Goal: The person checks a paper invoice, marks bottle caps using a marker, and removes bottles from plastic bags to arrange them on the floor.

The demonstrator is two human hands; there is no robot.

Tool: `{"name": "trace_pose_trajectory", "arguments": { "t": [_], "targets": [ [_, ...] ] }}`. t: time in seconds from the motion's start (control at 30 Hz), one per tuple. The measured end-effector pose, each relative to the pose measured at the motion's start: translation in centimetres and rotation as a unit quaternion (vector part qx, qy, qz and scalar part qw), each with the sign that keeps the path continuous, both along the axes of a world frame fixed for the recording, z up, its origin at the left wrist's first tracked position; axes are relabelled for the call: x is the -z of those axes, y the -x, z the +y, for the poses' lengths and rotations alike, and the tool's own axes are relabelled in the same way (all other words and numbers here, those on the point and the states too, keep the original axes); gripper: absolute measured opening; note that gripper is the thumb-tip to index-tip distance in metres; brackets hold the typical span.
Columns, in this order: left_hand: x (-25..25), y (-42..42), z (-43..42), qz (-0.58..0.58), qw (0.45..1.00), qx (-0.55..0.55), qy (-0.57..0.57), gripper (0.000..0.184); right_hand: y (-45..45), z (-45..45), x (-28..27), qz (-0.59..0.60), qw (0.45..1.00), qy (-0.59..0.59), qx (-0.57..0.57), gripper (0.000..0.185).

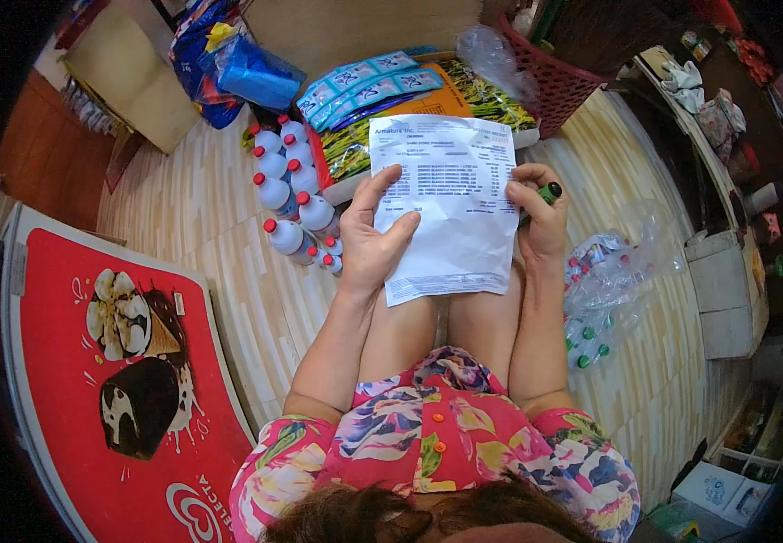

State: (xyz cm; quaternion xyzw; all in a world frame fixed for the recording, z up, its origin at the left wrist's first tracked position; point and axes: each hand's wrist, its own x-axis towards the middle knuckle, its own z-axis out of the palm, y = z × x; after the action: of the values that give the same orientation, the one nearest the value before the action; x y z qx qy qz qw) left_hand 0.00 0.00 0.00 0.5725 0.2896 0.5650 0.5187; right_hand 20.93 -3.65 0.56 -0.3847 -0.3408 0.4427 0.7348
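Note:
A printed paper delivery receipt [450,231] is held up in front of me, above my lap, with its text facing me. My left hand [375,237] grips its left edge, the thumb lying across the front of the sheet. At the right edge, my right hand [544,217] pinches the sheet with the thumb on top. A dark marker pen [550,192] with a green end sticks out of that same hand. Behind the paper lies a carton [342,193] with blue-and-white sachet strips [369,89] and yellow-green packs, partly hidden by the sheet.
Several white bottles with red caps [274,193] stand on the floor left of the carton. Plastic-wrapped bottles with green caps [586,348] lie to my right. A red ice-cream freezer [66,335] is at lower left, a maroon basket [568,81] at the back right.

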Motion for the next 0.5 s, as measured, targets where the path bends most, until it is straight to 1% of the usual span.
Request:
{"name": "trace_pose_trajectory", "arguments": {
  "t": [0.07,0.37,0.5],
  "targets": [
    [0.13,-0.05,-0.01,-0.007,1.0,0.001,0.004,0.056,0.01,-0.32,-0.33,-0.015,1.0,0.0,-0.023,0.03],
    [0.68,-0.05,0.34,-0.036,0.999,-0.002,0.019,0.054,0.7,-0.21,-0.28,-0.066,0.996,0.023,-0.056,0.035],
    [1.0,0.25,0.58,-0.007,1.0,0.007,-0.006,0.055,1.0,-0.27,-0.63,-0.063,0.996,0.024,-0.052,0.036]
  ]
}}
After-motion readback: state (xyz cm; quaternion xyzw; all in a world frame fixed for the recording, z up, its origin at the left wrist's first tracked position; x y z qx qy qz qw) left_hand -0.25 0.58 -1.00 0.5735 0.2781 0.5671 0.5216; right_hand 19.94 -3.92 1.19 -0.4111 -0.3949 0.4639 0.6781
